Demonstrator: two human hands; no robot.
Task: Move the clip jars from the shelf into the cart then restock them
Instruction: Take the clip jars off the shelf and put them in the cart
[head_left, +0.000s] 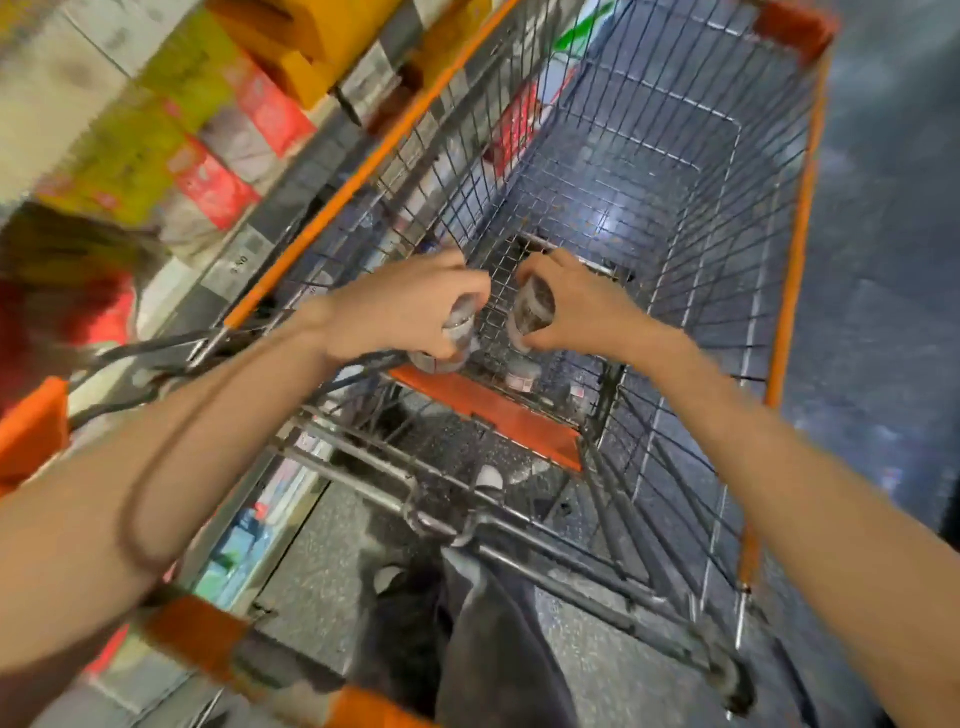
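Clip jars, one gripped in each of the hands, left (410, 306) and right (576, 306), above the cart (727, 260).

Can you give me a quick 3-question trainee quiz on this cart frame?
1. True or false: each hand grips a jar over the cart.
2. Which colour is the trim on the cart rim? A) blue B) orange C) green
3. Fill in: the stocked shelf stands on the person's ____ side.

Key
1. True: the left hand grips the left jar and the right hand grips the right jar, both above the child-seat end of the cart.
2. B: orange, as on the seat flap.
3. Left: the shelf with red and yellow packs runs along the left of the cart.
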